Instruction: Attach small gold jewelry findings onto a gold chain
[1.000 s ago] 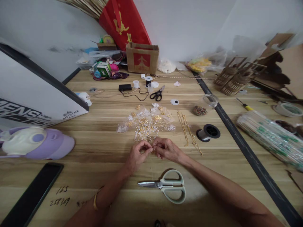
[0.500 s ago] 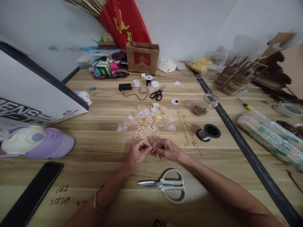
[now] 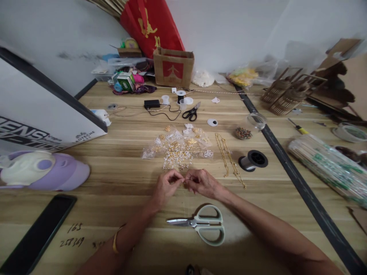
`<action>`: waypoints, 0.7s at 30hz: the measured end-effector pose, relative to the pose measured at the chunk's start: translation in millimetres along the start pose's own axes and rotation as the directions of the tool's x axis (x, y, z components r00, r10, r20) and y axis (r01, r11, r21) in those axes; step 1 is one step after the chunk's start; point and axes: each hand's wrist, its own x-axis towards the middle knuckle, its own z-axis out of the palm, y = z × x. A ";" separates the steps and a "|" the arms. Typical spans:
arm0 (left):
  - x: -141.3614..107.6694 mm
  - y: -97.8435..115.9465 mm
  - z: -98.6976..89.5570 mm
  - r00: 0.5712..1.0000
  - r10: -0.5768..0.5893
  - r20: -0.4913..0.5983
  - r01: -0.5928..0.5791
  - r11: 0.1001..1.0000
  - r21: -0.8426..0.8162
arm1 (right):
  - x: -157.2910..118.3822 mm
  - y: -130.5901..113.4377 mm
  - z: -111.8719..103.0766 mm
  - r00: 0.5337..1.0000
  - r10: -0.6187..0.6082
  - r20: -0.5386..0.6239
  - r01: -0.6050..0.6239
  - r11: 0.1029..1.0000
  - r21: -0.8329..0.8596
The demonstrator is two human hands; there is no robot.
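My left hand (image 3: 167, 187) and my right hand (image 3: 202, 183) meet fingertip to fingertip above the wooden table (image 3: 123, 206). Each is closed in a pinch. A tiny gold piece (image 3: 182, 185) shows between them, too small to make out or to tell which fingers grip it. Just beyond my hands lies a pile of small gold and clear beads (image 3: 177, 156), with small clear bags of findings around it. Gold chains (image 3: 226, 156) lie to the right of the pile. Nearer to me than my hands, scissors with pale green handles (image 3: 210, 224) point left.
A wire spool (image 3: 252, 160), a jar of colored beads (image 3: 243, 132) and a packet of sticks (image 3: 327, 164) stand or lie on the right. Black scissors (image 3: 191, 112) lie further back. On the left are a phone (image 3: 38, 233), a purple-white object (image 3: 46, 171) and a large box (image 3: 48, 110).
The fingertips have shifted very slightly, and less of the gold piece shows between them. Both hands stay in the same place.
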 end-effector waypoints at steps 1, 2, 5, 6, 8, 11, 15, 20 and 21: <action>0.3 -0.6 0.1 1.000 -0.001 0.001 0.001 1.000 -0.004 | 0.0 0.1 0.4 1.000 -0.003 -0.002 0.003 1.000 -0.009; 0.5 -1.3 0.1 1.000 0.001 0.000 -0.001 1.000 -0.007 | 0.0 0.2 0.9 1.000 -0.006 -0.001 0.006 1.000 -0.013; 0.6 -3.3 0.2 1.000 0.009 -0.006 -0.009 1.000 -0.016 | 0.1 1.2 1.9 1.000 -0.008 0.007 0.008 1.000 -0.016; 0.5 -3.9 0.2 1.000 0.013 -0.008 -0.013 1.000 -0.018 | 0.1 1.6 2.2 1.000 -0.007 0.008 0.007 1.000 -0.019; 0.3 -4.9 0.3 1.000 0.022 -0.010 -0.022 0.999 -0.023 | 0.4 2.6 2.4 1.000 -0.005 0.009 0.006 1.000 -0.027; 0.2 -6.1 0.5 0.999 0.040 -0.008 -0.040 0.999 -0.030 | 0.9 3.5 2.4 1.000 -0.002 0.002 0.002 0.999 -0.035; 0.9 -6.2 0.8 0.998 0.066 -0.013 -0.067 0.997 -0.029 | 1.4 1.9 1.5 1.000 0.001 -0.013 -0.002 0.997 -0.072; 0.9 -4.3 -0.2 0.993 0.122 -0.007 -0.122 0.992 -0.028 | 0.7 -3.2 -2.6 0.997 -0.033 -0.067 0.023 0.990 -0.142; 0.6 -3.9 -0.5 0.991 0.134 -0.007 -0.135 0.991 -0.025 | 0.7 -3.5 -3.7 0.996 -0.044 -0.080 0.032 0.988 -0.148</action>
